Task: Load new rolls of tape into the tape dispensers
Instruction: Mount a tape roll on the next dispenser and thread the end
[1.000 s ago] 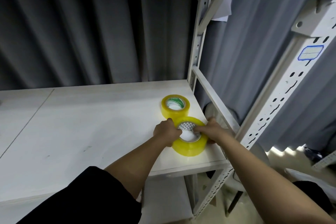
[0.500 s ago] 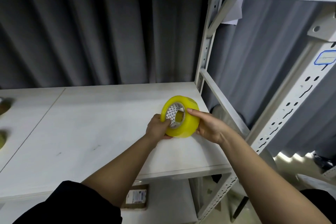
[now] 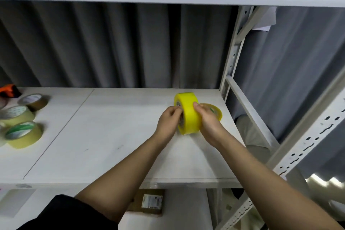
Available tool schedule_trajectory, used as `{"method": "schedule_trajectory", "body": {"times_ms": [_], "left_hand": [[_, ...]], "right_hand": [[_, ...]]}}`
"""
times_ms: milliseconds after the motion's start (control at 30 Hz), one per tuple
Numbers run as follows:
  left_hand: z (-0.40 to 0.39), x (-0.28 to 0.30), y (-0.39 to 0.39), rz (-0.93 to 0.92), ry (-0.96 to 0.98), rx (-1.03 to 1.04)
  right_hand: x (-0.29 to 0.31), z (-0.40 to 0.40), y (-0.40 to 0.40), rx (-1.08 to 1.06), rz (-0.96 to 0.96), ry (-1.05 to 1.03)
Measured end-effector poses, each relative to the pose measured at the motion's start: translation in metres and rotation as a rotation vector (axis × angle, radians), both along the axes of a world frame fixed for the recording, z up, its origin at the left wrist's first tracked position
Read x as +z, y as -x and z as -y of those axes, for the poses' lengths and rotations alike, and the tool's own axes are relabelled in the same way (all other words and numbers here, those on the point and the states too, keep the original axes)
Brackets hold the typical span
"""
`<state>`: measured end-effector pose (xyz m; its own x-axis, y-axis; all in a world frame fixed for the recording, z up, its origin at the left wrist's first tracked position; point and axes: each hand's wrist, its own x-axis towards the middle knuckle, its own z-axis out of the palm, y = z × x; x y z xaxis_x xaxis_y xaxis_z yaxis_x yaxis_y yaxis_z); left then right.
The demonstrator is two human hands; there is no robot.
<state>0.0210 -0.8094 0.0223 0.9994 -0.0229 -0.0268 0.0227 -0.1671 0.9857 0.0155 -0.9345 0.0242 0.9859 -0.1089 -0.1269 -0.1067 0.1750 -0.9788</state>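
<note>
Got the yellow tape roll [image 3: 188,113] on edge mid-frame right, gripped by my left hand [image 3: 169,120] and right hand [image 3: 207,118]; best bet's probably rotating slowly, feeling for the loose end.

Soft, even light; wide-angle bending and blur at edges.

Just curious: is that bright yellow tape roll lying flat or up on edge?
On edge: both hands hold the yellow roll with its core facing sideways.
</note>
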Motion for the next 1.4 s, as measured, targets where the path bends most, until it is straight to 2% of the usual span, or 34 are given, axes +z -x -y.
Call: {"method": "schedule_trajectory", "body": {"times_ms": [133,300,467,700,800,833,933,1000,1200,1400], "left_hand": [[-0.013,0.016,0.005,-0.041,0.157,-0.025],[-0.051,0.019,0.007,-0.017,0.193,-0.038],[-0.100,0.019,-0.003,-0.012,0.151,-0.081],[-0.212,0.019,-0.031,-0.007,0.054,-0.143],[-0.267,0.013,-0.050,0.022,-0.105,-0.114],[-0.284,0.011,-0.057,0.056,-0.245,-0.105],[-0.327,0.015,-0.069,0.206,-0.854,-0.068],[-0.350,0.018,-0.076,0.310,-1.065,-0.051],[-0.401,0.013,-0.084,0.379,-1.367,-0.005],[-0.441,0.008,-0.075,0.253,-1.427,0.083]], "right_hand": [[-0.002,-0.020,0.000,0.152,0.019,-0.083],[0.009,-0.048,-0.006,0.245,-0.008,-0.110],[0.011,-0.098,-0.014,0.224,0.015,-0.033],[0.008,-0.197,-0.032,0.054,0.010,0.014],[0.008,-0.244,-0.040,-0.002,-0.018,0.008],[0.009,-0.257,-0.041,-0.014,-0.025,0.012],[0.011,-0.288,-0.047,-0.030,-0.048,0.020],[0.013,-0.305,-0.049,-0.031,-0.063,0.036],[0.015,-0.341,-0.057,0.024,-0.086,0.062],[0.017,-0.372,-0.066,0.110,-0.078,0.058]]}}
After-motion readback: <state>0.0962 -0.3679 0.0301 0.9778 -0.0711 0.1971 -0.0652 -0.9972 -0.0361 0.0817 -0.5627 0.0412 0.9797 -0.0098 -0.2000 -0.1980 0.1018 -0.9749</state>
